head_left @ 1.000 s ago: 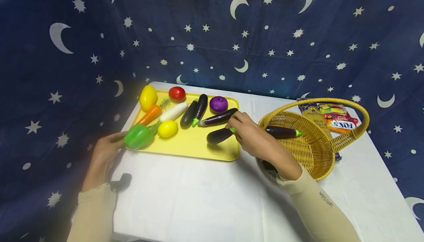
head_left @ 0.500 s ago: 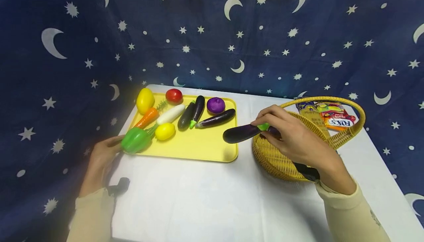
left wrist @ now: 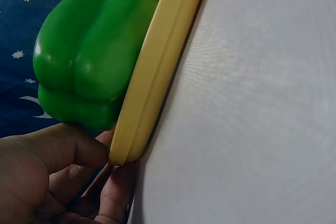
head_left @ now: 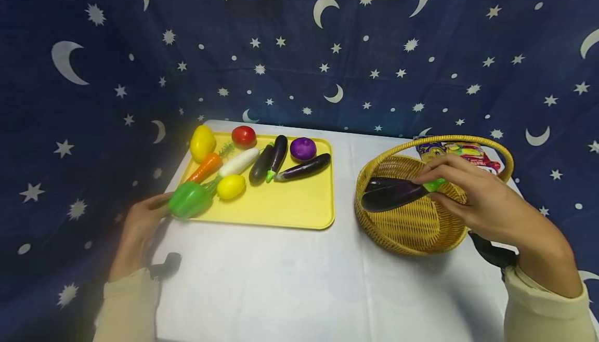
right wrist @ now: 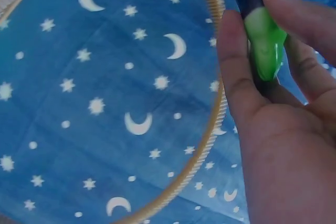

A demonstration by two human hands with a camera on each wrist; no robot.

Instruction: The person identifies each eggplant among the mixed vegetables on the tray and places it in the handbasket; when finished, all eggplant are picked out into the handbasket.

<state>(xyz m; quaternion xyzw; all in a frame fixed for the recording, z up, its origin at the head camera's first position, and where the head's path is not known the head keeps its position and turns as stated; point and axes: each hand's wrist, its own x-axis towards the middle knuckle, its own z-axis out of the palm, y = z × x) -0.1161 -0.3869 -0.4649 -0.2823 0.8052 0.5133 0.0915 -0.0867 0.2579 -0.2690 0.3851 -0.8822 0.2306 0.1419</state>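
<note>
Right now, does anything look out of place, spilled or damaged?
Nothing looks spilled or damaged. The green pepper stands out slightly, crowding a corner of the yellow tray, hiding its rim in the head view.

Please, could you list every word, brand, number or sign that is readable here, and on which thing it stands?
No text can be read surely.
Red packet: lettering, too small, partly hidden behind the right hand.
Blue packet: marking, too small to read.
Backdrop: moons and stars, no words.

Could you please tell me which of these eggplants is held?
The eggplant over the basket, its green end pinched by the right hand; another eggplant partly hidden behind it shows no grip, and those on the yellow tray lie ungripped.
</note>
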